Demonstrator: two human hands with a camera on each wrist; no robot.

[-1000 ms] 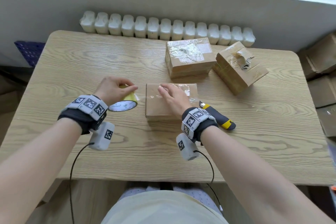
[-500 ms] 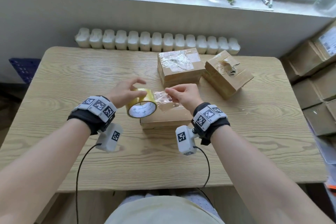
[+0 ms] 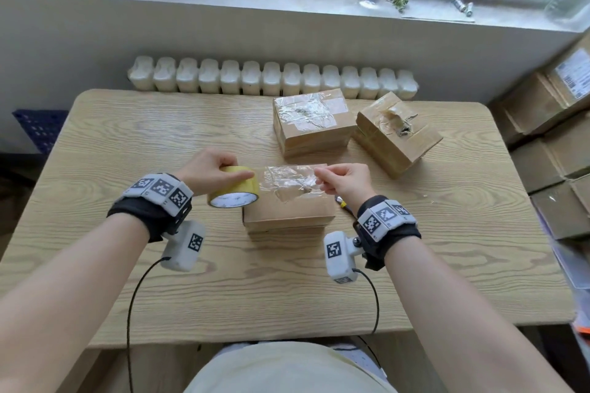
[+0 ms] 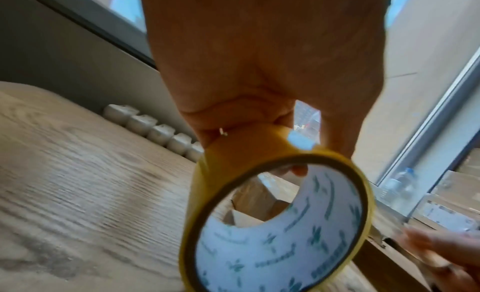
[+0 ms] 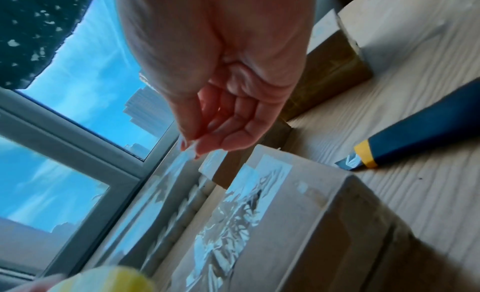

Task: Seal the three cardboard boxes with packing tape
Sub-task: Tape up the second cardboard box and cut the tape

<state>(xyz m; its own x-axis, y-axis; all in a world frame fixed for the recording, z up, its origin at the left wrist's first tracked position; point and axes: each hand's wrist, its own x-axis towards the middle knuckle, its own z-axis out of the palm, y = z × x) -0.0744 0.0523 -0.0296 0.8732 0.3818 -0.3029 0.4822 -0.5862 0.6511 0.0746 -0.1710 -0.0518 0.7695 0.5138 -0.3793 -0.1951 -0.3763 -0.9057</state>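
My left hand (image 3: 214, 171) grips the yellow tape roll (image 3: 234, 191) from above, lifted at the near box's left end; the roll (image 4: 275, 220) fills the left wrist view. My right hand (image 3: 343, 180) pinches the free end of a clear tape strip (image 3: 287, 177) stretched from the roll over the near cardboard box (image 3: 289, 209). In the right wrist view the fingertips (image 5: 191, 147) pinch the strip above the box (image 5: 298, 224). Two more taped boxes stand behind: one square-on (image 3: 311, 123), one turned at an angle (image 3: 397, 134).
A blue and yellow utility knife (image 5: 415, 128) lies on the wooden table (image 3: 159, 137) right of the near box, mostly hidden behind my right wrist in the head view. A white radiator (image 3: 271, 80) runs behind the table. Stacked cartons (image 3: 555, 143) stand at the right.
Both hands lifted off the near box and table. The left hand raised the roll while the right pulled the tape end rightward, so the strip grew longer across the box.
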